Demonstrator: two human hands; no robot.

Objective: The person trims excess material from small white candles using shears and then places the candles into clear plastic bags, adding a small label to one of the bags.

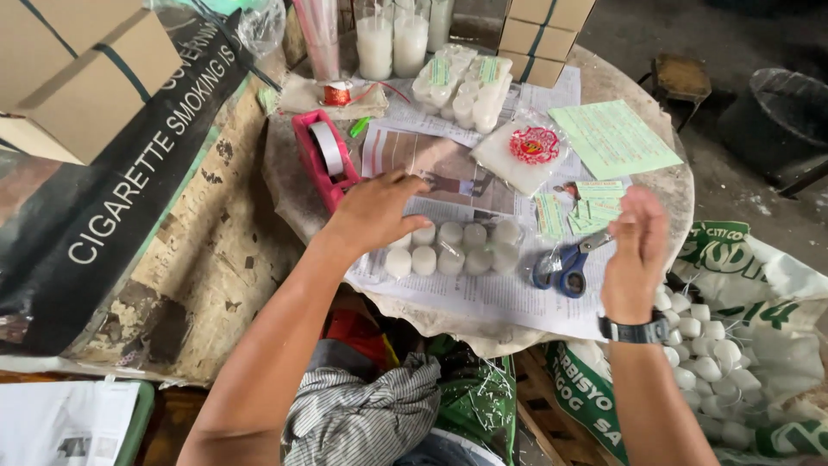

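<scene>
The left hand (pixel 379 210) is pressing, fingers loosely spread, on the near-left end of a clear pack of small white candles (pixel 453 248) lying mid-counter. The right hand (pixel 636 250) is hovering half-open near blue scissors (pixel 565 266), gripping nothing I can see.

A clear plastic pack of small white candles (pixel 453 248) lies flat on newspaper at the middle of the round desk (pixel 673 185). The short, stubby cylinders sit in two rows side by side, their round tops facing up, and the left end of the pack is under the left hand (pixel 377 210). The wrap is shiny and creased, with its right end loose and bunched just beside blue-handled scissors (pixel 565 265).
</scene>
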